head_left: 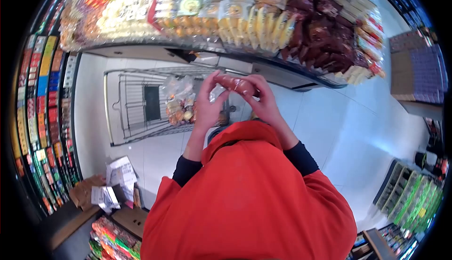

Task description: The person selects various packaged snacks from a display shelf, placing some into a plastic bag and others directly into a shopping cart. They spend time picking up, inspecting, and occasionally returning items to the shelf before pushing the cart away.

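Between my two hands I hold a reddish-brown packet (234, 84) with a glossy wrapper, tilted a little down to the right. My left hand (209, 102) grips its left end, fingers curled over the top and thumb below. Around its right end closes my right hand (262, 101). Below and left of the packet stands a wire shopping cart (107, 104). Clear plastic bags (180, 90) with small wrapped goods lie inside it, close to my left hand. What the packet contains cannot be made out.
Ahead, a long display counter (188, 47) bears rows of packaged snacks, among them dark red-brown packets (320, 36). Shelves of boxes (40, 100) line the left side. Cardboard and papers (121, 175) lie at lower left. At right are stacked boxes (416, 69) and green-topped crates (414, 199).
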Tool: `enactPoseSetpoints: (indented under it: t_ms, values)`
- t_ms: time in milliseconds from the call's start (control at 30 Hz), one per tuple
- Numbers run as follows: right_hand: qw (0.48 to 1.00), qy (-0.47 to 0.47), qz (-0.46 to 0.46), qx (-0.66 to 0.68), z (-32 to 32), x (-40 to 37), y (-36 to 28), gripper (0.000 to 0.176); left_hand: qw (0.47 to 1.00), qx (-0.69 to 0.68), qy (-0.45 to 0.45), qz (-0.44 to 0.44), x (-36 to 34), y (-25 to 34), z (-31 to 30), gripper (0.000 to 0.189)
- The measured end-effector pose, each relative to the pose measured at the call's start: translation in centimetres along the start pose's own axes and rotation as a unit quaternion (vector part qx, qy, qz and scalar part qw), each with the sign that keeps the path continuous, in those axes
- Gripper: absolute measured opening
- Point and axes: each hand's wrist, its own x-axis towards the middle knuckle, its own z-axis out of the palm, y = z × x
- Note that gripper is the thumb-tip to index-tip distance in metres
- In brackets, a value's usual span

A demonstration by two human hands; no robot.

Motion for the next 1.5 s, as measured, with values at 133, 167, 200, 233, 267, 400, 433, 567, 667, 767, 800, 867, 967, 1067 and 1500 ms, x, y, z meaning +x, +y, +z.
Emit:
enactPoseSetpoints:
  t_ms: [133,167,200,233,267,400,433,567,667,767,800,867,967,1067,1500]
  values:
    - [0.984,0.045,-0.115,-0.131,-1.2,-0.1,-0.7,0.049,0.993,-0.108,-0.043,-0.007,0.7,1.7,1.1,0.047]
    - [0.971,0.049,-0.161,-0.173,-1.3,-0.1,-0.7,0.049,0.991,-0.123,-0.045,-0.009,0.7,1.5,1.2,0.045]
    - [0.965,0.060,-0.184,-0.175,-1.3,-0.1,-0.3,0.052,0.991,-0.125,-0.049,-0.008,0.7,1.4,1.3,0.045]
    - [0.965,0.063,-0.185,-0.177,-1.5,-0.2,-0.2,0.052,0.991,-0.124,-0.059,-0.002,0.8,1.3,1.2,0.043]
    - [0.960,0.060,-0.180,-0.208,-1.7,-0.4,-0.2,0.052,0.990,-0.122,-0.069,0.004,0.8,1.2,1.1,0.041]
    - [0.932,0.059,-0.217,-0.284,-2.5,-0.5,-0.7,0.051,0.990,-0.101,-0.101,-0.008,0.7,1.1,0.6,0.037]
    - [0.931,0.061,-0.219,-0.286,-2.7,-0.5,-0.8,0.051,0.990,-0.103,-0.096,-0.025,0.5,1.0,0.5,0.030]
    - [0.936,0.069,-0.192,-0.288,-2.3,-0.8,-1.5,0.051,0.995,-0.057,-0.062,-0.055,0.1,0.8,-0.2,0.016]
    - [0.971,0.040,-0.112,-0.206,-2.1,-0.8,-2.0,0.049,0.996,-0.026,-0.003,-0.085,-0.3,-1.8,-1.1,0.017]
    - [0.995,-0.023,-0.010,-0.101,-2.7,-0.5,-2.4,0.046,0.995,0.031,-0.009,-0.093,-0.6,-2.5,-2.0,0.019]
    - [0.996,-0.055,0.039,-0.050,-3.1,-0.3,-2.4,0.044,0.995,0.031,-0.007,-0.094,-0.8,-2.0,-2.0,0.019]
    - [0.998,0.009,0.056,0.003,-4.3,0.3,-0.3,0.043,0.988,-0.114,-0.021,-0.105,-0.8,-1.0,-1.2,0.022]
    - [0.984,0.177,0.011,0.031,-7.3,3.2,-0.3,0.044,0.989,-0.088,-0.007,-0.120,-1.7,-2.1,-1.3,0.024]
    - [0.932,0.322,-0.027,-0.163,-11.7,6.3,-1.1,0.043,0.985,-0.064,-0.044,-0.154,-3.5,-5.3,-2.5,0.026]
    - [0.770,0.337,-0.006,-0.541,-16.5,12.5,0.6,0.060,0.971,-0.030,-0.009,-0.239,-10.9,-15.5,-7.3,0.025]
